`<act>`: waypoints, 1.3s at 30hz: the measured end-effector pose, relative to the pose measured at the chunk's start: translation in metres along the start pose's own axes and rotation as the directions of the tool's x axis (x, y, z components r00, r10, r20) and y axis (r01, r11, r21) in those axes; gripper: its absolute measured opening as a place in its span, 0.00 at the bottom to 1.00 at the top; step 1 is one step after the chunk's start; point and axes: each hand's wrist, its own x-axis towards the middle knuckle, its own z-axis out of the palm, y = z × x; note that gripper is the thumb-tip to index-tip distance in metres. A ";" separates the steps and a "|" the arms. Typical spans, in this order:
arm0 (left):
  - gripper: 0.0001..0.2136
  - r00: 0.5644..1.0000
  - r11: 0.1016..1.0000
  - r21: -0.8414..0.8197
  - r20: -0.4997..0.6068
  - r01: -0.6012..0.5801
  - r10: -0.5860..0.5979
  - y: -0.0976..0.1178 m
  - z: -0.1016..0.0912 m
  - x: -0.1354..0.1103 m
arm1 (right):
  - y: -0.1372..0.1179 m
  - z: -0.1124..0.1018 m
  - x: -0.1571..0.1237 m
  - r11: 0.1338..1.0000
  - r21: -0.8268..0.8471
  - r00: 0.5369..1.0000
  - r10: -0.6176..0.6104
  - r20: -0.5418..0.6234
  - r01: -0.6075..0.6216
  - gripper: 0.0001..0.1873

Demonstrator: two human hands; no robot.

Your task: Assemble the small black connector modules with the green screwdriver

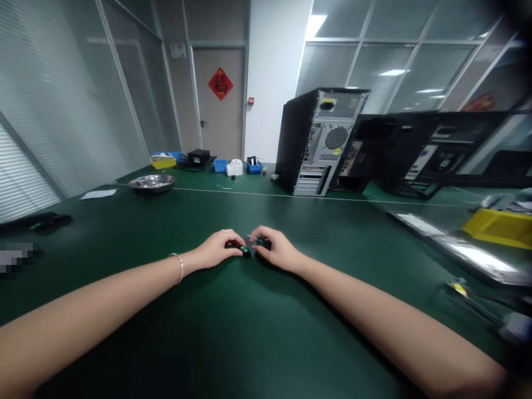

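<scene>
Near the middle of the green table (208,332), my left hand (214,249) is closed on a small black object with a green patch (245,251). Its exact kind is too small to make out. Just to the right, my right hand (276,249) has its fingers closed round a small screwdriver (252,238). The thin pale shaft points left toward my left hand, and the dark handle is mostly hidden in my fingers. A small gap separates the two hands.
A black computer tower (299,144) stands behind my right hand, with more open cases to its right. A metal bowl (153,183) is at the back left. Shiny flat panels (457,244), a yellow bin (499,227) and cables (477,307) lie on the right.
</scene>
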 end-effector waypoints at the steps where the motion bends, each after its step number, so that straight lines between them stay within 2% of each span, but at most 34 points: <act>1: 0.06 1.000 1.000 0.000 0.020 0.002 -0.002 0.000 -0.001 0.001 | -0.001 -0.002 0.001 1.000 0.016 1.000 0.005 0.007 -0.005 0.09; 8: 0.05 1.000 1.000 -0.028 0.029 -0.004 0.005 -0.006 0.000 0.002 | -0.007 -0.012 0.010 0.997 0.082 0.993 -0.008 0.117 -0.002 0.10; 12: 0.06 0.998 0.998 -0.056 0.048 0.034 -0.032 -0.005 -0.001 0.004 | -0.010 -0.013 0.013 0.996 0.087 0.983 0.004 0.186 -0.020 0.09; 19: 0.04 0.996 0.997 -0.069 0.077 0.047 -0.042 -0.001 -0.002 0.003 | -0.018 -0.012 0.012 0.998 -0.059 0.948 0.044 0.315 -0.026 0.14; 22: 0.06 0.994 0.992 -0.099 0.084 0.077 -0.069 0.001 -0.002 0.001 | -0.024 -0.012 0.011 0.993 -0.112 0.943 0.080 0.324 -0.045 0.14; 26: 0.10 0.990 0.966 -0.222 0.089 0.129 -0.112 0.001 -0.004 0.001 | -0.029 -0.010 0.009 0.993 -0.056 0.947 0.116 0.300 -0.103 0.11; 29: 0.13 0.990 0.891 -0.433 0.104 0.135 -0.100 -0.002 -0.005 0.002 | -0.031 -0.006 0.007 0.989 0.043 0.967 0.126 0.222 -0.138 0.10; 31: 0.15 0.986 0.765 -0.623 0.138 0.161 -0.096 -0.004 -0.003 0.002 | -0.031 0.000 0.006 0.989 0.076 0.981 0.114 0.157 -0.127 0.06; 33: 0.17 0.980 0.599 -0.776 0.172 0.197 -0.099 -0.005 0.001 0.001 | -0.031 0.005 0.003 0.993 0.073 0.992 0.082 0.098 -0.089 0.03; 35: 0.16 0.977 0.534 -0.818 0.175 0.212 -0.119 -0.004 0.005 0.000 | -0.031 0.008 0.000 0.996 0.067 0.996 0.051 0.069 -0.056 0.02; 39: 0.15 0.959 0.486 -0.837 0.146 0.251 -0.244 -0.002 0.011 -0.001 | -0.029 0.011 -0.002 0.996 0.069 0.998 0.058 0.038 -0.061 0.03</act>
